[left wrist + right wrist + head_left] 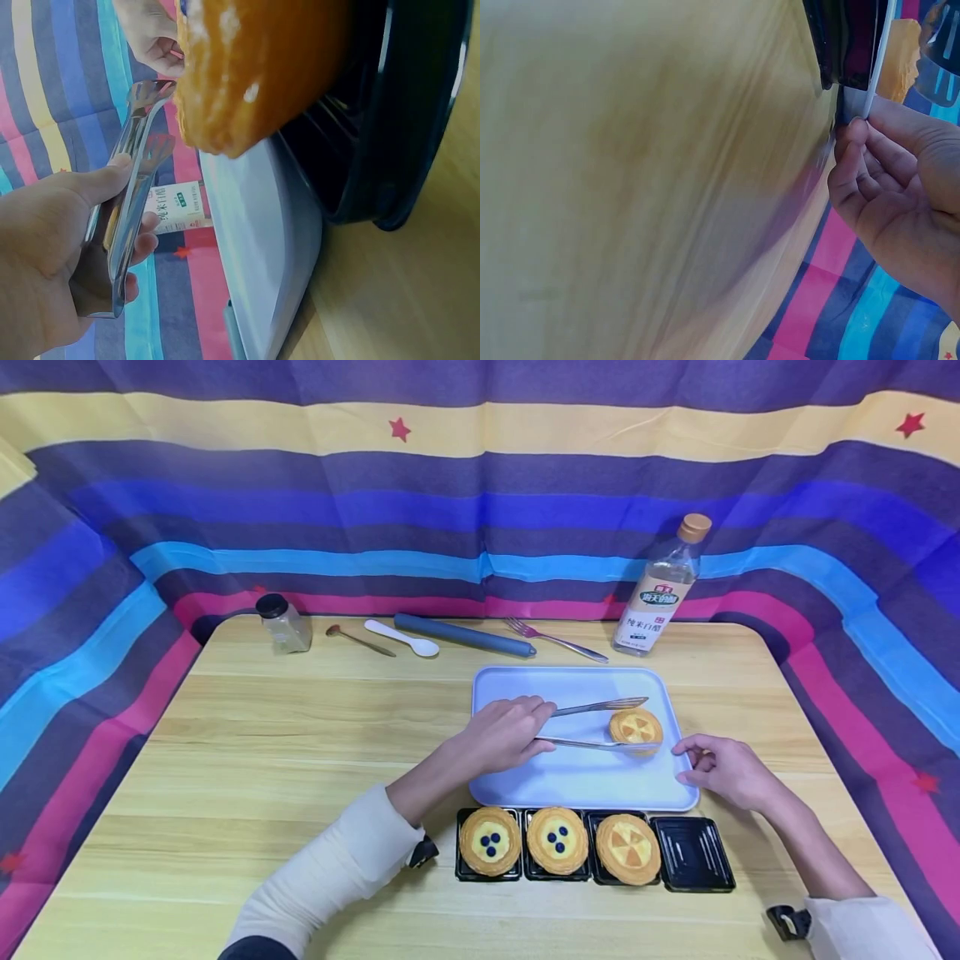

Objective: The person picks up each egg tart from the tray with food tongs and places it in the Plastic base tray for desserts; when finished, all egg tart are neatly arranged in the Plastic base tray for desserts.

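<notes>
My left hand [510, 732] grips a pair of metal tongs [588, 707] above the pale blue tray [525, 785]. The two arms of the tongs are spread, one on either side of an egg tart [634, 725] with wedge-shaped topping, at the tray's right part. Whether the tips touch the tart I cannot tell. In the left wrist view the tongs [124, 217] lie between thumb and fingers. My right hand [731, 771] pinches the tray's right rim, thumb and fingers meeting there in the right wrist view.
Along the tray's near side stand black plastic boxes, several with tarts: two blueberry tarts [490, 842] and one wedge-topped tart [628, 850]. The rightmost box [693, 853] holds nothing. Behind lie a shaker jar [288, 627], small spoon [362, 641], white spoon [405, 638], blue-grey rod [465, 635], fork [558, 639] and vinegar bottle [656, 597].
</notes>
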Tool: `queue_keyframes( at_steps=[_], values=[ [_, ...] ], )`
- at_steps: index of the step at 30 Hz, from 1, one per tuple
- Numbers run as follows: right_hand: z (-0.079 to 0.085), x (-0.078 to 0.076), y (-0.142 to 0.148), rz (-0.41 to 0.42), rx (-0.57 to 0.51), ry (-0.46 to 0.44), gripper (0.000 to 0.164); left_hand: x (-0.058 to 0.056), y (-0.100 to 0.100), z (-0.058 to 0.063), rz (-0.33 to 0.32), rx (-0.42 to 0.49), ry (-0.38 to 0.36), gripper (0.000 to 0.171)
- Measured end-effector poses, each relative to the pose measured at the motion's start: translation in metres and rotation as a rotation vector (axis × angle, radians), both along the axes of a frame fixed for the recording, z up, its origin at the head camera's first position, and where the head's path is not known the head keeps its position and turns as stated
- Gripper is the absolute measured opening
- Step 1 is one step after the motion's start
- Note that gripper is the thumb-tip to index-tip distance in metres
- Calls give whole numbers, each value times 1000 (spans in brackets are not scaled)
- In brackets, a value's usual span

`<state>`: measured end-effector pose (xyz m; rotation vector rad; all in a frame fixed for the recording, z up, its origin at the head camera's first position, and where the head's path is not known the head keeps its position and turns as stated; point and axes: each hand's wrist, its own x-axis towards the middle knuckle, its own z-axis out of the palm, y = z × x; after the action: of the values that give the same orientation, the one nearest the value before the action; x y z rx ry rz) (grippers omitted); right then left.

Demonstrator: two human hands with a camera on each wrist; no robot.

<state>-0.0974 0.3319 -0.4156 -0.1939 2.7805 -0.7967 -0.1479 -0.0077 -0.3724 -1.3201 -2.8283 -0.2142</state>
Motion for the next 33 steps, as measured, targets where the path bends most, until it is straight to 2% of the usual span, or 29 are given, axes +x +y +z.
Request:
queue_keyframes(
  at_steps=[10, 33],
  values=[
    [0, 0, 0, -2, -1, -8, 32, 0, 2, 1, -9, -26, -35, 53],
    [1, 0, 0, 6, -5, 6, 33, 0, 10, -2, 2, -47, -6, 49]
  ],
)
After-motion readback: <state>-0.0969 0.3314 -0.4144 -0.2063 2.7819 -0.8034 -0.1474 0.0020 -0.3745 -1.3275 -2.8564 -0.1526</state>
